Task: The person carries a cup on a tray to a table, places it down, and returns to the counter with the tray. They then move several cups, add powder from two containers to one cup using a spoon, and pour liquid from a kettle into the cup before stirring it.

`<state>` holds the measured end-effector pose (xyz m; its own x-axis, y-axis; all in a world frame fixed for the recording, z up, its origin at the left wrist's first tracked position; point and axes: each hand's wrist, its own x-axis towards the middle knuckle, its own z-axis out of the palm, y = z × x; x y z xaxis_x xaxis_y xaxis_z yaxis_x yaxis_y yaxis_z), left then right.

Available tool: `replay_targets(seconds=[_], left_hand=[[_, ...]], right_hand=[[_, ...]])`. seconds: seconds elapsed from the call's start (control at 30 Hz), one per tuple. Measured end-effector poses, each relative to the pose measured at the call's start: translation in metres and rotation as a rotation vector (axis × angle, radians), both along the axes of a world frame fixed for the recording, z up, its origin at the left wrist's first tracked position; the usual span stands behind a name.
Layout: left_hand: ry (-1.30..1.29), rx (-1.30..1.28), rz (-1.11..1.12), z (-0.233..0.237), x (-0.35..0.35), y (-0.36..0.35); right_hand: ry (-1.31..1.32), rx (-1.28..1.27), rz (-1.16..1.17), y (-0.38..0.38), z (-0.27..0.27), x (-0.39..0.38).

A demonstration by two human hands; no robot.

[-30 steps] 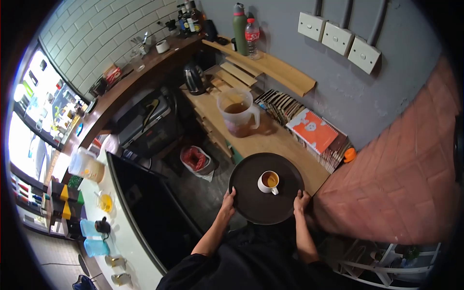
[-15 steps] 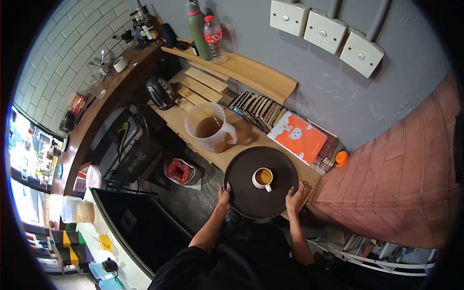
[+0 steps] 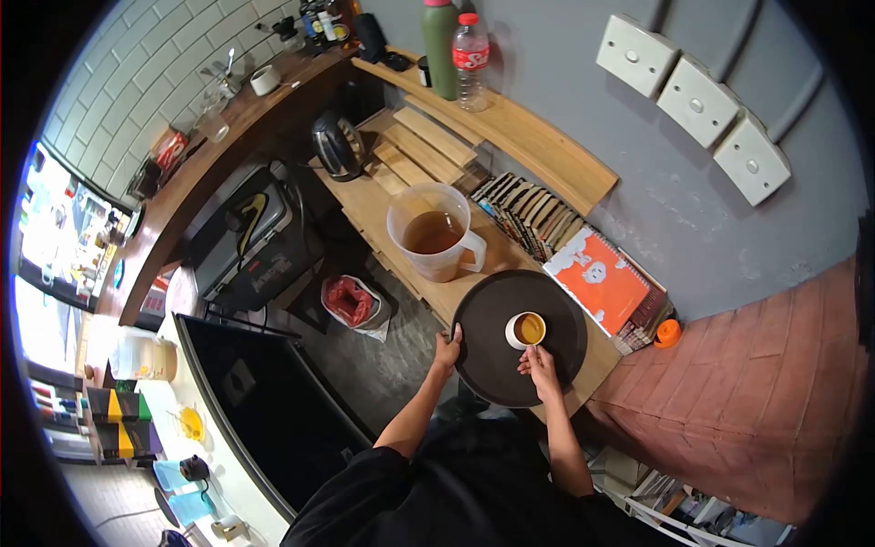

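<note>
A round dark brown tray (image 3: 488, 366) lies over the near right end of the wooden bench. My left hand (image 3: 446, 351) is closed on its left edge, thumb over the rim. On the tray stands a small white cup (image 3: 514, 339) of amber-brown drink. My right hand (image 3: 540, 372) reaches over the tray's near side, its fingers pinched at the cup's handle, which they cover. Just beyond the tray, a big clear plastic jug (image 3: 410, 219) is partly filled with brown liquid.
A row of books (image 3: 524, 214) and an orange notebook (image 3: 597, 278) line the wall side of the bench (image 3: 365, 205). A black kettle (image 3: 337, 146) stands at its far end. Below left is a bin (image 3: 369, 314) with a red liner. A brick-red surface (image 3: 729, 365) rises at right.
My right hand has left the tray's right edge and moved inward to the cup's handle. My left hand stays on the left edge. The whole view has shifted.
</note>
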<state>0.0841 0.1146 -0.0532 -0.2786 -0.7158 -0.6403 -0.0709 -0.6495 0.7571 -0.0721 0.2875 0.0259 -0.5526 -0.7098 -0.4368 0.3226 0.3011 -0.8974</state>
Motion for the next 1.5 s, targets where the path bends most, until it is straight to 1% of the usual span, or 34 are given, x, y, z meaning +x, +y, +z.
replay_targets(seconds=[0.07, 0.13, 0.17, 0.2, 0.27, 0.3, 0.33, 0.4, 0.47, 0.53, 0.57, 0.6, 0.67, 0.73, 0.8, 0.83, 0.87, 0.93, 1.0, 1.13, 1.23, 1.27, 1.33, 1.5], left_hand=[[0.026, 0.02, 0.022, 0.009, 0.011, 0.01], [-0.005, -0.054, -0.148, 0.016, 0.03, 0.021], [0.046, 0.084, -0.22, 0.035, 0.042, 0.025], [0.044, 0.083, -0.191, 0.035, 0.054, 0.028], [0.105, 0.206, -0.266, 0.036, 0.084, 0.04], [0.111, 0.219, -0.286, 0.04, 0.099, 0.044], [0.109, 0.217, -0.245, 0.044, 0.113, 0.05], [0.162, 0.185, -0.201, 0.051, 0.143, 0.065], [0.179, 0.166, -0.111, 0.061, 0.169, 0.082], [0.193, 0.138, -0.004, 0.076, 0.198, 0.098], [0.254, 0.113, 0.068, 0.084, 0.212, 0.11], [0.319, 0.078, 0.143, 0.092, 0.224, 0.124], [0.343, 0.046, 0.297, 0.107, 0.25, 0.152], [0.454, -0.011, 0.459, 0.113, 0.275, 0.19], [0.447, -0.046, 0.592, 0.125, 0.294, 0.228], [0.437, -0.063, 0.651, 0.132, 0.304, 0.246], [0.438, -0.074, 0.708, 0.138, 0.313, 0.265], [0.37, -0.171, 0.785, 0.151, 0.327, 0.299], [0.344, -0.236, 0.879, 0.163, 0.341, 0.329], [0.233, -0.373, 1.035, 0.186, 0.36, 0.378], [0.155, -0.436, 1.14, 0.196, 0.37, 0.401], [0.151, -0.44, 1.178, 0.199, 0.372, 0.407], [0.095, -0.501, 1.244, 0.204, 0.379, 0.416], [0.025, -0.52, 1.424, 0.204, 0.4, 0.42]], right_hand=[[-0.019, -0.008, 0.024, 0.002, -0.003, -0.001], [-0.044, -0.026, -0.003, 0.001, -0.008, 0.0], [-0.057, -0.051, -0.024, 0.001, -0.014, 0.0], [-0.068, -0.047, -0.042, 0.001, -0.016, 0.001], [-0.107, -0.097, -0.123, -0.002, -0.022, 0.006], [-0.109, -0.08, -0.175, -0.004, -0.022, 0.009], [-0.073, -0.108, -0.182, -0.006, -0.023, 0.011], [-0.101, -0.148, -0.171, -0.011, -0.026, 0.015], [-0.125, -0.136, -0.265, -0.025, -0.03, 0.027], [-0.056, -0.089, -0.289, -0.039, -0.027, 0.044], [-0.025, -0.096, -0.3, -0.045, -0.024, 0.057], [-0.026, -0.098, -0.227, -0.049, -0.02, 0.072], [-0.046, -0.101, -0.191, -0.059, -0.011, 0.103], [-0.063, -0.108, -0.058, -0.064, -0.003, 0.144], [-0.066, -0.2, 0.208, -0.058, 0.019, 0.19], [-0.163, -0.224, 0.34, -0.055, 0.029, 0.212], [-0.193, -0.223, 0.481, -0.051, 0.039, 0.234], [-0.227, -0.192, 0.739, -0.043, 0.05, 0.278], [-0.271, -0.244, 1.024, -0.03, 0.069, 0.322], [-0.37, -0.193, 1.412, 0.007, 0.099, 0.401], [-0.359, -0.14, 1.586, 0.035, 0.118, 0.447], [-0.392, -0.186, 1.645, 0.042, 0.118, 0.46], [-0.317, -0.209, 1.764, 0.049, 0.121, 0.482], [-0.222, -0.307, 1.987, 0.039, 0.118, 0.529]])
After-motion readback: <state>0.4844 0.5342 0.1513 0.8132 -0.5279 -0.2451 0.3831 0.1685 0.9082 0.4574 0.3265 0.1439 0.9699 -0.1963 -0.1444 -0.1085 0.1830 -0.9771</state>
